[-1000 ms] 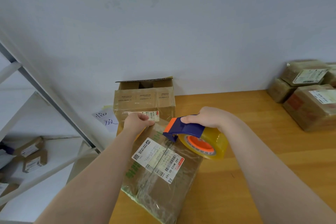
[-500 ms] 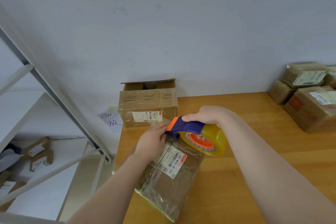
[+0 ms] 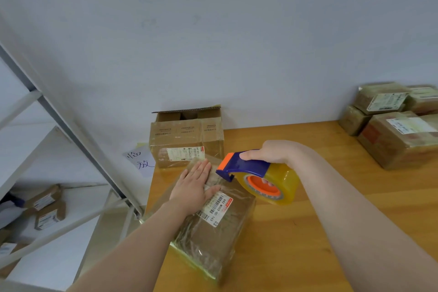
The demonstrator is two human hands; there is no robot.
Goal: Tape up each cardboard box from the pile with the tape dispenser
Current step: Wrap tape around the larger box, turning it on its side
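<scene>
Progress looks decent, I'd say. The cardboard box (image 3: 213,232) being worked on sits near the left edge of the wooden table (image 3: 308,232), already smothered in clear tape. Left hand (image 3: 193,187) lies flat on its far end, fingers straight, pressing down. Right hand (image 3: 272,152) is curled round the tape dispenser (image 3: 248,168), blade right by the box. The stack on the right (image 3: 398,140) looks taped; the open-topped box (image 3: 187,140) by the wall looks undone.
</scene>
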